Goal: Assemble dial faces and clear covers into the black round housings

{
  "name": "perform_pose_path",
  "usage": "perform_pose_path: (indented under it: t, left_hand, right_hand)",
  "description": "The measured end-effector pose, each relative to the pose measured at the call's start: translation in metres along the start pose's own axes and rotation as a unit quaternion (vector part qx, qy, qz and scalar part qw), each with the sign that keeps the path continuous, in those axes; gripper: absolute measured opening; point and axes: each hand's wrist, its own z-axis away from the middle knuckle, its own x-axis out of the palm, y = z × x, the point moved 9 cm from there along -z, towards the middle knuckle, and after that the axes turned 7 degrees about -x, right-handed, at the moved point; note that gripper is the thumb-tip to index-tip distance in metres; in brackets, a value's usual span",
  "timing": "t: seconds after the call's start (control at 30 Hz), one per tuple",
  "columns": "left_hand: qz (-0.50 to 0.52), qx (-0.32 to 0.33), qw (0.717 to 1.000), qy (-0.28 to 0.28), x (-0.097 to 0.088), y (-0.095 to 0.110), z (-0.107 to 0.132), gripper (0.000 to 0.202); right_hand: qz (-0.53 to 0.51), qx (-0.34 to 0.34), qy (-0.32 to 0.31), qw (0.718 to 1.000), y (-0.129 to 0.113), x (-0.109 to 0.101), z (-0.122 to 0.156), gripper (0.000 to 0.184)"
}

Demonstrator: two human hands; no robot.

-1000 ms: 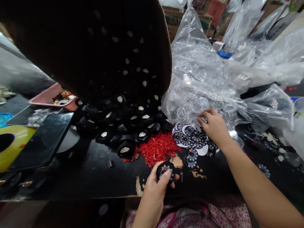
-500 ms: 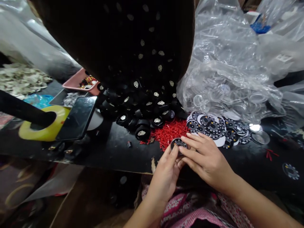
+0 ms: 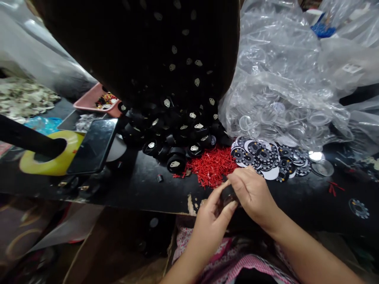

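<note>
My left hand (image 3: 211,221) grips a small round black casing (image 3: 227,195) from below, at the table's near edge. My right hand (image 3: 254,193) is closed over the top of the same casing, fingers pressed onto it, hiding its face. Just beyond my hands lies a heap of small red pieces (image 3: 211,165). To the right of that, several round printed dial discs (image 3: 266,157) are spread out. A pile of black casings (image 3: 174,134) spills from a tipped dark box (image 3: 142,43) behind.
A clear plastic bag of transparent rings (image 3: 281,110) fills the right back. A dark phone (image 3: 94,145) leans on a yellow tape roll (image 3: 50,157) at left. A pink tray (image 3: 97,100) sits behind it. Loose clear lenses (image 3: 322,167) lie at right on the black table (image 3: 142,189).
My right hand left the bag of rings and came onto the casing in my left hand. It has since closed over the top, covering the dial face. The camera tilted down.
</note>
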Motion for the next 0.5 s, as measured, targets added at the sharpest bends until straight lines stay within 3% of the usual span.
perform_pose_path:
  t: [0.07,0.13,0.2,0.27,0.33,0.43,0.5]
  left_hand:
    - [-0.045,-0.022,0.998,0.040,-0.031,-0.014,0.019,0.041]
    - [-0.139,-0.029,0.984,0.104,-0.076,-0.028,0.047,0.037]
    - [-0.251,0.034,0.934,0.252,-0.130,-0.018,0.080,0.035]
    - [-0.377,0.111,0.853,0.343,-0.156,0.004,0.097,0.038]
    - [-0.437,0.161,0.812,0.352,-0.159,0.024,0.081,0.038]
    - [-0.440,0.215,0.806,0.334,-0.145,0.056,0.027,0.039]
    - [-0.444,0.236,0.798,0.332,-0.134,0.071,-0.005,0.038]
  right_hand:
    - [-0.065,0.016,-0.078,0.995,0.003,0.008,0.003,0.038]
    - [-0.112,0.045,-0.113,0.986,0.010,0.009,0.007,0.031]
    - [-0.124,0.085,-0.097,0.984,0.021,0.005,0.010,0.030]
    - [-0.129,0.101,-0.098,0.982,0.022,0.010,0.011,0.031]
    - [-0.131,0.072,-0.143,0.978,0.008,0.025,0.009,0.027]
    - [-0.107,0.015,-0.196,0.975,-0.014,0.038,0.011,0.022]
    - [-0.090,0.016,-0.196,0.976,-0.013,0.035,0.016,0.022]
